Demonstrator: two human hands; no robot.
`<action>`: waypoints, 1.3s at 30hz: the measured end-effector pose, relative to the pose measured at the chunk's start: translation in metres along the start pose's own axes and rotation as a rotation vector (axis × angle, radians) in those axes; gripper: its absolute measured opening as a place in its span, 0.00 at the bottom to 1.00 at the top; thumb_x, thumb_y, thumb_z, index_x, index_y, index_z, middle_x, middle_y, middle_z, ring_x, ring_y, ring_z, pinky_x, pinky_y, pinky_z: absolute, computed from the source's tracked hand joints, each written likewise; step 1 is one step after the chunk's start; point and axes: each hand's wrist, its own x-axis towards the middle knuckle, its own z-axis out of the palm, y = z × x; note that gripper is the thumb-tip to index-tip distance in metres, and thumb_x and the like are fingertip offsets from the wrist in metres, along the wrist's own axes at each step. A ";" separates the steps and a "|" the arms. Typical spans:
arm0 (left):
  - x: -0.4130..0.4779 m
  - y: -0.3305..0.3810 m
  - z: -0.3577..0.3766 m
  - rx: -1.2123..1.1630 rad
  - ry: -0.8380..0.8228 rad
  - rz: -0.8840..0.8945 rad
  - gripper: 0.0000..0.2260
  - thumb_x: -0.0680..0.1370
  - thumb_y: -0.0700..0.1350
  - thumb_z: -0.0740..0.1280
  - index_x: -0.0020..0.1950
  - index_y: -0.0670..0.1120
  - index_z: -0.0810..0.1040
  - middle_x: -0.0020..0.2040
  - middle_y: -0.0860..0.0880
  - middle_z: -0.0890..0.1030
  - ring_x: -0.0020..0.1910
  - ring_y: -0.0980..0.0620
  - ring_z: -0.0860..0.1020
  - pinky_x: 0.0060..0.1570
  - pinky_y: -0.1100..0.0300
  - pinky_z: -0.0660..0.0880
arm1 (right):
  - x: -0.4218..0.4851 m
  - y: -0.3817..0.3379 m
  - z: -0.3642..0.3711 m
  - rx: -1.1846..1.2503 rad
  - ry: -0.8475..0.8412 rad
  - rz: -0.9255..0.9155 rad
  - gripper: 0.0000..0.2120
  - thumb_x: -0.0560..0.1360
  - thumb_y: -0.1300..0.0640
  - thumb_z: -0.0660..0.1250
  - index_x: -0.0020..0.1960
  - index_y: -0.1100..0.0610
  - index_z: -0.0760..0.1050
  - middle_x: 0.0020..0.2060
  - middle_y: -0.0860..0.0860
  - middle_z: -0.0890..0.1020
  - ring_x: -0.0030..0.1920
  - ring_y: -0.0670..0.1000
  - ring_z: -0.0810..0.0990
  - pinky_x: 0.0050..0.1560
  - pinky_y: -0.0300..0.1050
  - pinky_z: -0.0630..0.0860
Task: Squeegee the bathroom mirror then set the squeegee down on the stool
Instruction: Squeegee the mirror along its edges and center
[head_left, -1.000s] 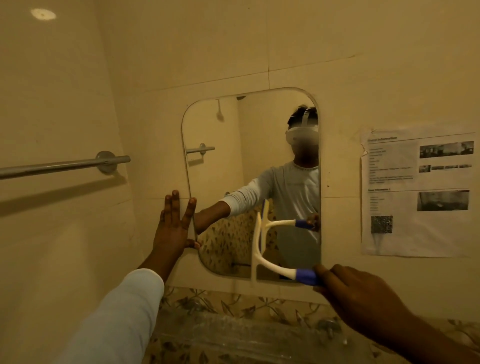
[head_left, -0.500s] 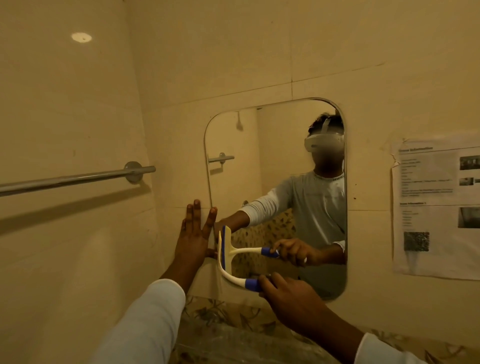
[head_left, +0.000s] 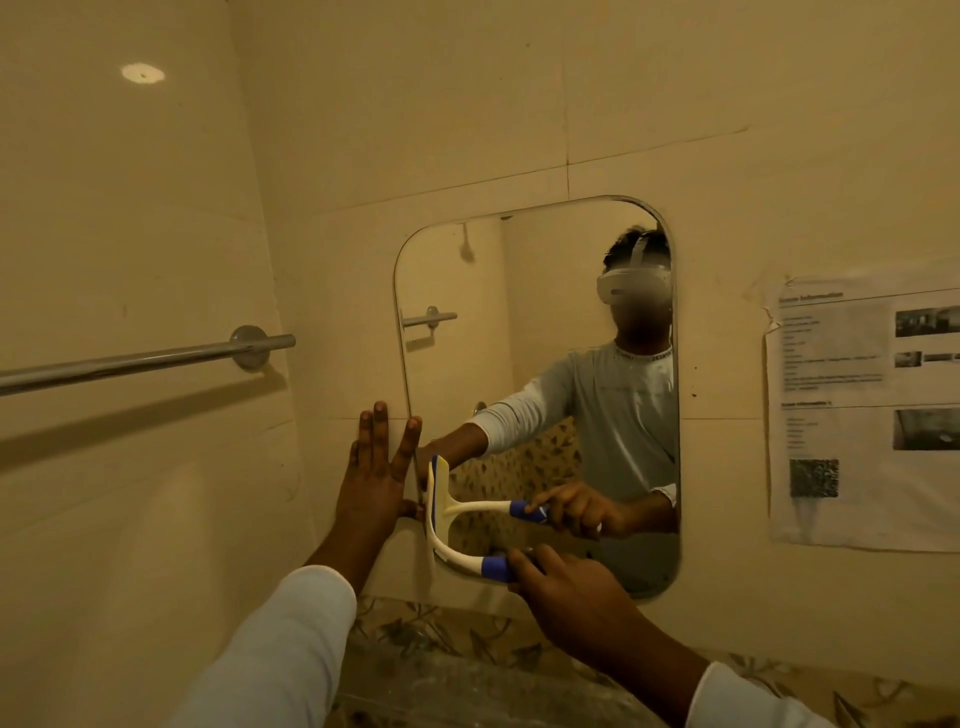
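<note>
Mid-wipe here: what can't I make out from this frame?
Stool: outside the head view.
Squeegee handle end: covered by the right hand gripping it.
Mirror streaks or wetness: too dim to tell.
Printed notice: text blurred, right side cut by the frame edge.
Towel bar: left end cut off.

The single head view looks forward and slightly down, close to the wall mirror (head_left: 540, 395).
</note>
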 end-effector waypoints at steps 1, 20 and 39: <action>0.000 0.000 0.000 -0.009 0.002 0.003 0.66 0.65 0.65 0.78 0.76 0.56 0.23 0.77 0.39 0.23 0.77 0.35 0.27 0.79 0.39 0.47 | 0.000 -0.001 -0.001 0.006 -0.006 0.005 0.27 0.66 0.40 0.84 0.61 0.49 0.84 0.40 0.45 0.85 0.30 0.43 0.81 0.23 0.37 0.71; -0.004 -0.002 -0.005 0.003 0.026 0.041 0.67 0.62 0.69 0.77 0.76 0.56 0.25 0.78 0.37 0.27 0.78 0.34 0.29 0.79 0.38 0.50 | -0.076 0.051 -0.054 -0.001 -0.270 0.082 0.33 0.63 0.41 0.87 0.65 0.50 0.85 0.36 0.48 0.85 0.27 0.46 0.81 0.23 0.40 0.74; -0.009 0.000 -0.009 -0.015 0.054 0.071 0.68 0.60 0.68 0.79 0.79 0.55 0.30 0.79 0.37 0.30 0.79 0.33 0.33 0.76 0.35 0.56 | -0.170 0.124 -0.112 0.117 -0.369 0.348 0.43 0.45 0.50 0.93 0.59 0.57 0.88 0.27 0.48 0.76 0.19 0.46 0.70 0.22 0.36 0.57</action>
